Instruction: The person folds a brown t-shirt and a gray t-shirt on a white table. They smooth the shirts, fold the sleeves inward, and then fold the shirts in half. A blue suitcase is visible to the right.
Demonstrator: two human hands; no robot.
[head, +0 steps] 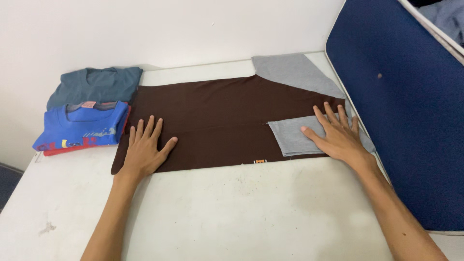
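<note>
A brown shirt (212, 121) with grey sleeves lies spread flat across the white table (232, 212), partly folded lengthwise so that a straight fold line runs along its middle. The left hand (145, 147) rests flat on the shirt near its left end, fingers spread wide, palm down, holding nothing. The right hand (336, 133) lies flat and open on the near grey sleeve (295, 137), which is folded over the brown cloth; its fingers reach toward the shirt's right edge and it grips nothing either. The far grey sleeve (292, 72) sticks out beyond the shirt toward the wall.

A small orange and white print shows at the shirt's near edge, too small to make out. Left of the shirt sits a stack of folded shirts: a blue shirt (79, 125) on top with a small print that cannot be read clearly, a red one beneath it showing only as a thin edge, and a grey-green shirt (96, 84) behind them, partly covered by the blue one. The stack touches the brown shirt's left end.

Right of the shirt stands a dark blue panel (401, 111) with a white rim, cut off by the picture's edge; what it belongs to cannot be told. Some bluish cloth shows above it in the corner, mostly out of view
</note>
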